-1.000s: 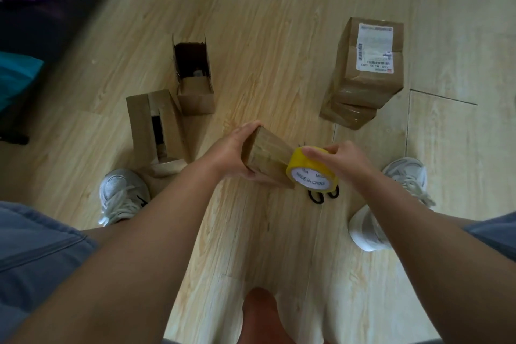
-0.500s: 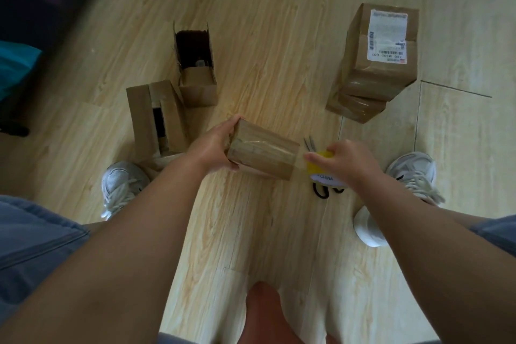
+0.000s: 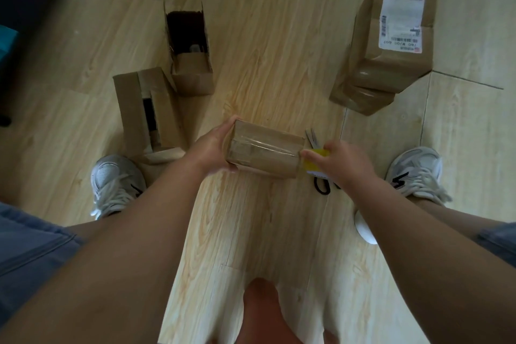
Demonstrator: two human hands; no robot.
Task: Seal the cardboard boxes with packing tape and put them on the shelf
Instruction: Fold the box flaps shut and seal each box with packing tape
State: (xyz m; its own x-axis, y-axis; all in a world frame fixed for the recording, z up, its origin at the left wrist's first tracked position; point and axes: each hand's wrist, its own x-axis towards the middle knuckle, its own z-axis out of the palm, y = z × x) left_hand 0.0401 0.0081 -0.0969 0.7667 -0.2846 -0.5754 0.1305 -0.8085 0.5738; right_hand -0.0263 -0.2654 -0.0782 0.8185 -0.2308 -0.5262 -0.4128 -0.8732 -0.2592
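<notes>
Sealing a small box. The left hand [image 3: 212, 148] grips the left end of the cardboard box [image 3: 265, 156], held between the feet. The right hand [image 3: 344, 166] holds the yellow tape roll [image 3: 315, 160] at the box's right end. A clear strip [image 3: 262, 144] lies along the top. For a sound seal, keep the strip taut, carry it over the end, then cut with the scissors [image 3: 312, 138] on the floor.

1. Left hand [image 3: 210, 149] out in front from the near left, thumb and fingers clamped round the left end of the small box [image 3: 265, 152].
2. Right hand [image 3: 344, 165] in from the near right, fingers curled over the yellow tape roll [image 3: 317, 160].
</notes>
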